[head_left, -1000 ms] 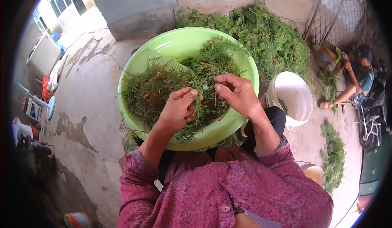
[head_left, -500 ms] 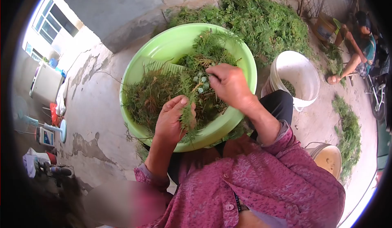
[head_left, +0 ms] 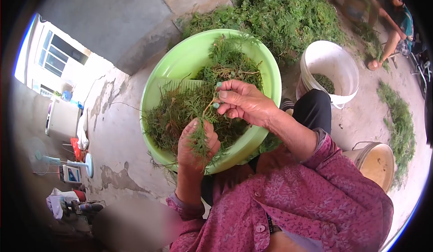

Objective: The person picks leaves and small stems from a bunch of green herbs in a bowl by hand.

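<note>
We see the left hand (head_left: 198, 147) over the near side of the green basin (head_left: 180, 56), its grip closed around a leafy sprig (head_left: 200, 137) that hangs down across the palm. The right hand (head_left: 246, 104) sits just above it. Its grip is narrow, with the fingertips pinched on a pale seed (head_left: 216, 104) at the sprig's upper stem. The basin is heaped with more cuttings (head_left: 228, 65). A white bucket (head_left: 333, 56) stands to the right, near a pile of greenery (head_left: 279, 17) on the floor.
</note>
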`<move>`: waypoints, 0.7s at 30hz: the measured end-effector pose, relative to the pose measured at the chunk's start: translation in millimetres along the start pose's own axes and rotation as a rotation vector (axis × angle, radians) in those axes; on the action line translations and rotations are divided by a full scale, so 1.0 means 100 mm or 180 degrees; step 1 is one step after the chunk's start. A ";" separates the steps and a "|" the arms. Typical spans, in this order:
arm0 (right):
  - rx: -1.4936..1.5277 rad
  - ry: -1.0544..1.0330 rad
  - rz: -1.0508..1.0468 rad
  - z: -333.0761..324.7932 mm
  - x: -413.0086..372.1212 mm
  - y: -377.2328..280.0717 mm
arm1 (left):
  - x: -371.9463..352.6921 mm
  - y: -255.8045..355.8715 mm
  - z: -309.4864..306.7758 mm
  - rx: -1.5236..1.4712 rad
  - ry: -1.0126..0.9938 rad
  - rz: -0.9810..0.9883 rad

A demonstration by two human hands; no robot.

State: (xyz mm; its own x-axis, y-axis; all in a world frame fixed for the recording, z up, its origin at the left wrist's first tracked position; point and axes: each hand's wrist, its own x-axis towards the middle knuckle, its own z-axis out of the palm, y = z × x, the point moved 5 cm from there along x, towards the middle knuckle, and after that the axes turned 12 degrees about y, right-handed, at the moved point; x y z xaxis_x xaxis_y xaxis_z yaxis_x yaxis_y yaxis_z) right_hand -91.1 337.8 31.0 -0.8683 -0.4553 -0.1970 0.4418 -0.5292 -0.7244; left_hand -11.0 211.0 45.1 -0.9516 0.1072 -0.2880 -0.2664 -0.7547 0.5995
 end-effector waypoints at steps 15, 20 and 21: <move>-0.1390 -0.0221 -0.1365 0.15 -0.16 -0.18 | -0.03 -0.03 0.23 0.2407 0.0598 0.0757; -0.2166 0.0036 -0.2030 0.15 -0.17 -0.19 | 0.00 -0.04 0.12 0.2409 0.0666 0.0551; -0.2026 0.0113 -0.1705 0.13 -0.14 -0.15 | 0.02 -0.02 0.09 0.2448 0.0647 0.0660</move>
State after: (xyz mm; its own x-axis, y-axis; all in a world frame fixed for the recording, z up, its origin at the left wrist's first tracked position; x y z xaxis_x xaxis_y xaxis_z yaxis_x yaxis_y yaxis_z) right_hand -83.0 343.3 53.1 -0.9361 -0.2284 0.2676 -0.2358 -0.1569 -0.9590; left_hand -13.7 218.5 50.2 -0.9664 -0.1608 -0.2005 -0.1890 -0.0838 0.9784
